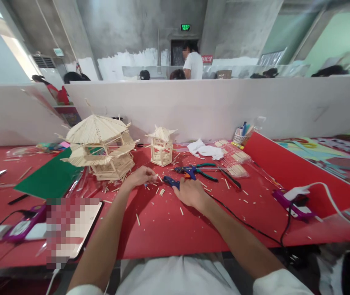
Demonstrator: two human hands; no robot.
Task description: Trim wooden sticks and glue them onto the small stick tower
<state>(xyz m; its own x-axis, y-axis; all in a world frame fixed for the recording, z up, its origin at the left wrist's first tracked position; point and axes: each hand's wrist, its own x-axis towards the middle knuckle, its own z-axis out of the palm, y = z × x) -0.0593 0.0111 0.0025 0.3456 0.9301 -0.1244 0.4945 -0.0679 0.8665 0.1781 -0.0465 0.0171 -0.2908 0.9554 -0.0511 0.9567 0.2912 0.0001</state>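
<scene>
Both grips closed: left hand (139,177) pinches a thin wooden stick (156,177), right hand (190,192) clasps a smooth blue glue gun (171,181).

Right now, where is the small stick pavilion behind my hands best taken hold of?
Take the small pavilion by its square base frame, on two opposite sides, coming in low from the front. The roof eaves stick out thin and pointed, and the posts look slender; the base seems sturdiest. The right hand holds the glue gun.

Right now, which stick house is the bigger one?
The left stick house, beside the green sheet: two roof tiers, far wider than the small single-roofed house on its right.
</scene>
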